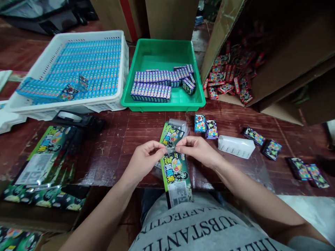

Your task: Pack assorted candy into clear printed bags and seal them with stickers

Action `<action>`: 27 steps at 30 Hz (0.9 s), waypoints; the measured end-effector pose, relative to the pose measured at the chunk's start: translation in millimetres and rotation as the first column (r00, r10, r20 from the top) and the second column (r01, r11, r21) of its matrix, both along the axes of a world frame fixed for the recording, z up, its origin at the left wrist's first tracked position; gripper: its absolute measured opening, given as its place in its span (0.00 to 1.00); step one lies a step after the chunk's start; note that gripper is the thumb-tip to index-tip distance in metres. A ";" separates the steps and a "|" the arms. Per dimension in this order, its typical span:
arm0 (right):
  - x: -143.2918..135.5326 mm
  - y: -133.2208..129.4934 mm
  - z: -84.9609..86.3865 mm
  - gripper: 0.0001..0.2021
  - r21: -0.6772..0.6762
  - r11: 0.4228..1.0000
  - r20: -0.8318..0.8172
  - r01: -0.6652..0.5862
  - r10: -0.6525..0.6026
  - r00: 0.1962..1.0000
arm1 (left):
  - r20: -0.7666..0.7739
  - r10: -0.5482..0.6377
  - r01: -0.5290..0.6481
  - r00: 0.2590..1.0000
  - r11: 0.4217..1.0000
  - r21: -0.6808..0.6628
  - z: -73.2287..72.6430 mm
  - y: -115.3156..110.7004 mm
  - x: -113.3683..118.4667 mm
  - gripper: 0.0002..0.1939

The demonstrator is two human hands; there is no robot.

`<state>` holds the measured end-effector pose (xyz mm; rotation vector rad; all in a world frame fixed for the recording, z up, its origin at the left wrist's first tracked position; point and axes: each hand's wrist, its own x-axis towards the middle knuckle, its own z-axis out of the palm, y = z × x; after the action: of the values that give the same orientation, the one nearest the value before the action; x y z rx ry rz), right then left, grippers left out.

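Printed packet (175,166): overhanging the near edge of the table (115,157); probably light, pliant, slick; best gripped by its side edges.
Left hand (146,157), right hand (196,149): fingertips pinched on opposite ends of a clear strip (171,150).
Green tray (162,106): beyond, holding purple boxes (151,93).

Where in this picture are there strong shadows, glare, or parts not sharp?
Head view: deep shadow darkens the open carton at upper right; red packets inside look soft. Head view: small glints on the lower edge of the packages at left. Head view: clear plastic between left hand and right hand shines, edges hard to follow.
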<state>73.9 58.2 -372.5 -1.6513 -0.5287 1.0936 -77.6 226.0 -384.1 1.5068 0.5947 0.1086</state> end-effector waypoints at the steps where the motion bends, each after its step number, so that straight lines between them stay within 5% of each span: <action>1: 1.5 1.8 0.3 0.08 -0.037 0.999 -0.056 0.010 -0.012 0.998 | -0.010 -0.014 0.014 1.000 1.000 0.005 0.4 1.8 2.0 0.06; 5: 9.4 -1.6 -2.4 0.09 -0.060 0.998 -0.120 -0.023 0.016 0.993 | 0.019 -0.147 0.146 0.989 0.988 0.045 -3.0 7.9 0.8 0.07; 11: 15.8 -15.6 0.4 0.09 0.093 0.978 0.133 -0.185 0.172 0.976 | 0.096 -0.227 0.202 0.969 0.955 0.216 -8.6 11.3 -10.7 0.08; 15: 24.9 -4.7 10.8 0.09 0.067 0.911 0.315 -0.408 0.368 0.875 | 0.090 -0.302 0.257 0.949 0.906 0.336 -3.6 17.4 -8.0 0.05; 18: 58.6 27.2 25.0 0.13 0.045 0.839 0.524 -0.542 0.442 0.728 | 0.027 -0.315 0.280 0.949 0.875 0.394 2.2 26.0 -1.3 0.07; 22: 139.4 105.4 37.3 0.22 -0.058 0.894 0.812 -0.445 0.301 0.499 | 0.012 -0.452 0.398 0.892 0.799 0.451 6.2 38.8 5.1 0.11; 24: 175.9 147.5 30.3 0.38 -0.298 0.892 0.802 -0.338 0.427 0.419 | 0.022 -0.452 0.402 0.892 0.815 0.418 3.8 43.3 5.7 0.09; 27: 206.2 191.9 5.2 0.57 -0.412 0.853 0.739 -0.320 0.518 0.431 | -0.017 -0.353 0.333 0.936 0.865 0.375 -5.4 47.9 3.6 0.09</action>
<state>280.1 250.1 -367.2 -2.2819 -1.5947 0.6075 -74.0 273.9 -389.4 1.9544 0.2598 -0.0174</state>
